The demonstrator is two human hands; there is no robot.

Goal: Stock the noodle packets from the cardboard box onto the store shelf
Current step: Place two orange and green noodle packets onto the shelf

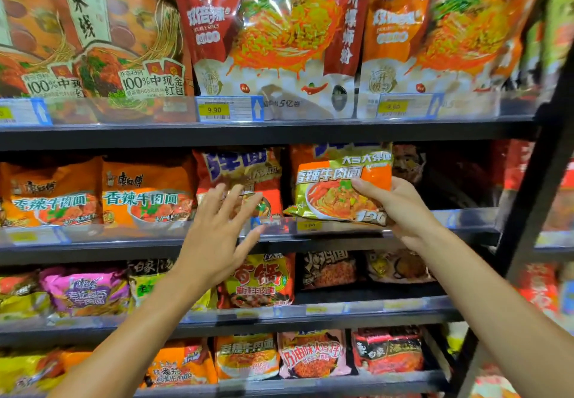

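My right hand [400, 208] grips a gold and orange noodle packet [335, 189] by its right edge, holding it at the front of the second shelf [279, 236]. The packet is in front of a row of similar orange packets. My left hand [220, 230] is spread open just left of it, fingers in front of an orange and blue noodle packet [239, 174] standing on the same shelf. The cardboard box is out of view.
Dark shelves hold rows of noodle packets above and below. Large red and orange bags [270, 40] fill the top shelf behind price tags [214, 109]. A dark gap [459, 180] lies right of the held packet. A black upright post [534, 161] bounds the right side.
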